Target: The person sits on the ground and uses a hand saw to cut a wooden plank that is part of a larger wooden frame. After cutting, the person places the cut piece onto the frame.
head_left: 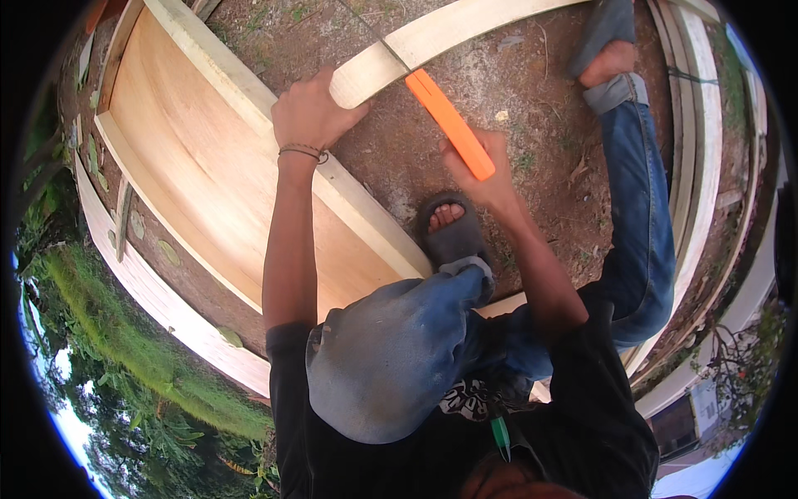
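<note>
A handsaw with an orange handle [445, 119] is in my right hand [489, 170], whose fingers are wrapped round it. Its thin blade [374, 32], seen nearly edge-on, crosses a pale wooden plank [474, 32] not far from the plank's left end. That end is held down by my left hand [312, 112], with the thumb along its near edge. The same hand lies over the rim of a shallow wooden box-like panel [208, 158]. How deep the blade sits in the wood I cannot tell.
My slippered feet [455, 229] stand on bare dirt [532, 108], one beside the plank's right part. Long boards [694, 166] lie along the right. Another pale board [179, 312] runs along the left, before grass [133, 349] and shrubs. A green pen [500, 437] hangs at my shirt.
</note>
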`<state>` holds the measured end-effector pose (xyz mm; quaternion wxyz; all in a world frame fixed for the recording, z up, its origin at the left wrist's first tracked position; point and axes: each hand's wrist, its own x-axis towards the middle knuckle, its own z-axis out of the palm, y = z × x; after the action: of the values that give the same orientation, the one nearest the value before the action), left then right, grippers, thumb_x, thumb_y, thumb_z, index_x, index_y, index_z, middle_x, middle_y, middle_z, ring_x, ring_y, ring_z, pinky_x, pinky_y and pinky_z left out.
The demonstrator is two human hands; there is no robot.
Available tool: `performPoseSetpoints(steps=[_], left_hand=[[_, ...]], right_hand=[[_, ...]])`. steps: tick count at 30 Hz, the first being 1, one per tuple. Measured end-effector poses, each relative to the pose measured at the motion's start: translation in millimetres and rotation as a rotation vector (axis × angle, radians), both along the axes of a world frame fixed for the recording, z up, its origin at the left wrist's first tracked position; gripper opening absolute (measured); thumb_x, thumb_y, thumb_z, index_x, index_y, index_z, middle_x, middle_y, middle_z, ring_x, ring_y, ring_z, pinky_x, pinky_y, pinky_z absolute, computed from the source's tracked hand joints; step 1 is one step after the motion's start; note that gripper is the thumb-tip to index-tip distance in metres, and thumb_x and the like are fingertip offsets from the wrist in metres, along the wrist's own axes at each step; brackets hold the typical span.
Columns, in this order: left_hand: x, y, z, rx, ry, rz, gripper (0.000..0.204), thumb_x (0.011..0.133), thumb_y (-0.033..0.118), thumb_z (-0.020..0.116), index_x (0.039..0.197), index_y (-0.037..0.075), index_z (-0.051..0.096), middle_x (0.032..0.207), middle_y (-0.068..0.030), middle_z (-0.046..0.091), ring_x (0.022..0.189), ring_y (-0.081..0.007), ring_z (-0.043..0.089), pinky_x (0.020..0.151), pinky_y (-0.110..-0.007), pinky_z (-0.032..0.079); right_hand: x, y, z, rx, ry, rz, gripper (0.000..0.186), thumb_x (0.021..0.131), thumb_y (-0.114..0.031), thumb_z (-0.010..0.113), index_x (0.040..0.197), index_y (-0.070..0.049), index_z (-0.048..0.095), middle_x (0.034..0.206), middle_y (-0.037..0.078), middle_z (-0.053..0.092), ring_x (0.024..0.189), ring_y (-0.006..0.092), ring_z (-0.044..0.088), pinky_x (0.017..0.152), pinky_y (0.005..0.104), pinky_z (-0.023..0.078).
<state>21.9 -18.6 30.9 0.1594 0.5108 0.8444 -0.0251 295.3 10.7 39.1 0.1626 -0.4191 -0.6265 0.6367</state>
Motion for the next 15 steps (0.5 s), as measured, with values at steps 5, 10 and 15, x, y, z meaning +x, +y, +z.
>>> performPoseSetpoints(steps=[5, 10, 15], left_hand=[[-8.4, -24.4, -8.1, 0.061, 0.072, 0.051, 0.065, 0.067, 0.060, 0.083, 0.105, 0.009, 0.072, 0.088, -0.0154, 0.075, 0.083, -0.0353, 0.074, 0.073, -0.046, 0.059], [4.6, -2.5, -7.1, 0.062, 0.048, 0.005, 0.063, 0.066, 0.059, 0.084, 0.104, 0.010, 0.072, 0.086, -0.0149, 0.075, 0.083, -0.0346, 0.074, 0.072, -0.046, 0.058], [-3.6, -3.3, -6.1, -0.020, 0.041, 0.003, 0.062, 0.066, 0.059, 0.084, 0.103, 0.010, 0.073, 0.086, -0.0150, 0.075, 0.082, -0.0347, 0.074, 0.072, -0.045, 0.058]], right_hand=[[137.7, -61.2, 59.6, 0.087, -0.142, 0.157, 0.026, 0.072, -0.002, 0.063, 0.096, 0.004, 0.073, 0.073, 0.016, 0.068, 0.061, 0.0253, 0.071, 0.063, 0.0318, 0.055], [28.5, -6.4, -0.2, 0.070, -0.062, 0.085, 0.005, 0.080, -0.003, 0.063, 0.080, 0.002, 0.063, 0.065, 0.010, 0.061, 0.054, 0.0148, 0.058, 0.053, 0.0291, 0.044], [18.4, -17.2, 9.1, -0.180, 0.102, -0.074, 0.008, 0.080, -0.004, 0.065, 0.082, 0.004, 0.063, 0.065, 0.009, 0.063, 0.056, 0.0138, 0.062, 0.055, 0.0291, 0.048]])
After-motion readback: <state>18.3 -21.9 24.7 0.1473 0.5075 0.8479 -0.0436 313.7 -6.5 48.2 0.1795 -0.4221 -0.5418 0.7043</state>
